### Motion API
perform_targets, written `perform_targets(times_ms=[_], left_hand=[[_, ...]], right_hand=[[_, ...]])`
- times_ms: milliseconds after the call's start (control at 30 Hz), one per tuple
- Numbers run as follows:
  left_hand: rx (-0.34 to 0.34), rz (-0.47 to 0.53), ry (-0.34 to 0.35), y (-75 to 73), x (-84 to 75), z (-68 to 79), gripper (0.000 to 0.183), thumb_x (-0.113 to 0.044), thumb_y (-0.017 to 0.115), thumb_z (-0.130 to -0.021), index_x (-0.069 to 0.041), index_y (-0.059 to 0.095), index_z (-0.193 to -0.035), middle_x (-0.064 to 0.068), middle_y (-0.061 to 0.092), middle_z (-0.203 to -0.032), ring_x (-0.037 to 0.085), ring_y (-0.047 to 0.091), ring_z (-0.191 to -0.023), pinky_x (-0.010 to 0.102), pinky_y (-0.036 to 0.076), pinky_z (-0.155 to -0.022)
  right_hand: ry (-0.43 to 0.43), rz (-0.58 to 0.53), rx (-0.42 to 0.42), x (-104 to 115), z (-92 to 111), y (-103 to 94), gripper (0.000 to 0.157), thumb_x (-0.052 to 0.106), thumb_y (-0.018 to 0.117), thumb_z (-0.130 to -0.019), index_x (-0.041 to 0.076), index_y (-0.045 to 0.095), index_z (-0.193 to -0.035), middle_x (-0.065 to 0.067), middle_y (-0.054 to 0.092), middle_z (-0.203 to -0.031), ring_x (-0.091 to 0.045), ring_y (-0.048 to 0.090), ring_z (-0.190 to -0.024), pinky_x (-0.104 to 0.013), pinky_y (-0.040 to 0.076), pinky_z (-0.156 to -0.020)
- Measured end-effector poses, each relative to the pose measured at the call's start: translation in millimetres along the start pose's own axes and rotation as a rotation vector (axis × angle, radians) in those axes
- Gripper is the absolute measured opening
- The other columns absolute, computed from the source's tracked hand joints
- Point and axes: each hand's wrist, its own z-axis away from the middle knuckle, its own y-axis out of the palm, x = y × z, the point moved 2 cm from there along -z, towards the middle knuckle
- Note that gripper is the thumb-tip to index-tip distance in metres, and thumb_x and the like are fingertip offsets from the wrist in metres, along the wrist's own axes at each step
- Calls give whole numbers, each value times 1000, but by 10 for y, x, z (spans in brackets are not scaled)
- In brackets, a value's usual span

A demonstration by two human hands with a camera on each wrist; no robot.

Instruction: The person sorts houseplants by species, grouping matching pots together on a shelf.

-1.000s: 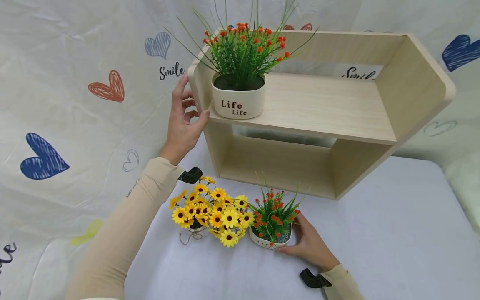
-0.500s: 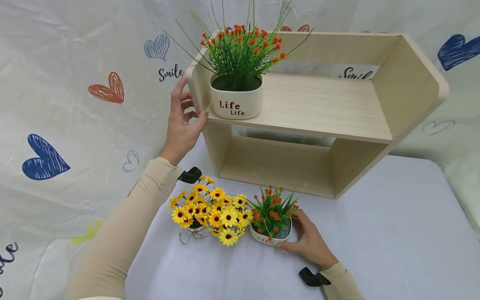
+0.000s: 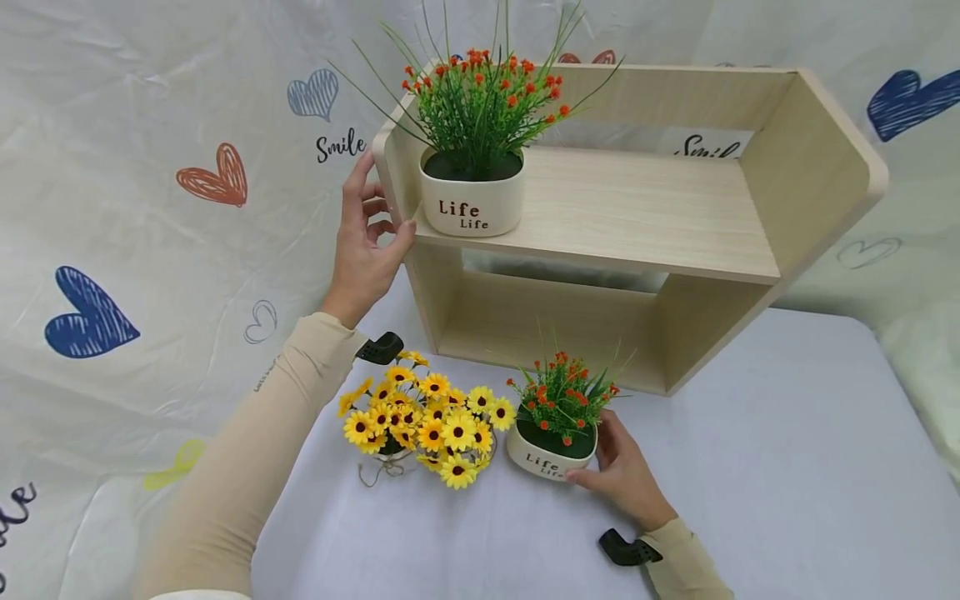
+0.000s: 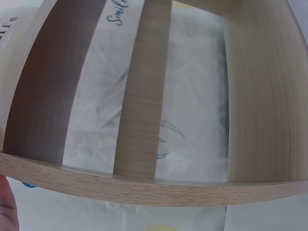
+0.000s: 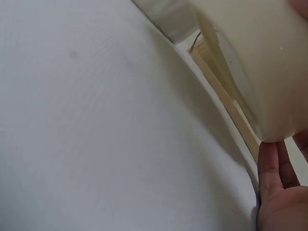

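Note:
My left hand grips the left side panel of a pale two-tier wooden shelf, its thumb at the front edge. In the left wrist view only a bit of that hand shows, beside the shelf frame. With thumb and fingers, my right hand holds a small potted plant, red-flowered in a cream oval pot marked "Life". From the right wrist, the pot appears tilted above the white cloth, fingers at its base. A larger red-flowered potted plant stands at the upper tier's left end.
Yellow daisy-like flowers in pots, one tied with twine, stand on the white-covered table left of the small plant. Behind the shelf hangs a pale backdrop printed with hearts and "Smile".
The small potted plant has moved right and slightly up with my right hand, leaning back so its lettering shows more. My left hand keeps its place on the shelf.

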Motion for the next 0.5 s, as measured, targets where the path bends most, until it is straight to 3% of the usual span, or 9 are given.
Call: perform_targets(times_ms=[233,367,500], left_hand=[[12,-12,13,-5,8,0,77,0,62,-95,-17,25,-161,16,48,-133,13,54,-111,22,50,-91],[13,-13,14,-4,2,-1,78,2,62,-95,-17,24,-161,16,48,-134,13,54,-112,23,50,-91],[10,-14,9,-6,-4,0,79,2,62,-95,-17,24,-161,16,48,-134,13,54,-112,23,50,-91]], right_hand=[[13,8,-31,105,-3,-110,89,-14,86,-68,1,43,-144,13,52,-141,6,54,-128,-7,43,-108],[27,79,-48,238,-18,-202,92,-12,87,-69,4,42,-147,15,53,-142,6,54,-126,-5,43,-107],[2,57,-48,384,-41,-272,92,-16,85,-68,5,42,-147,14,51,-144,6,53,-129,-6,42,-108]])
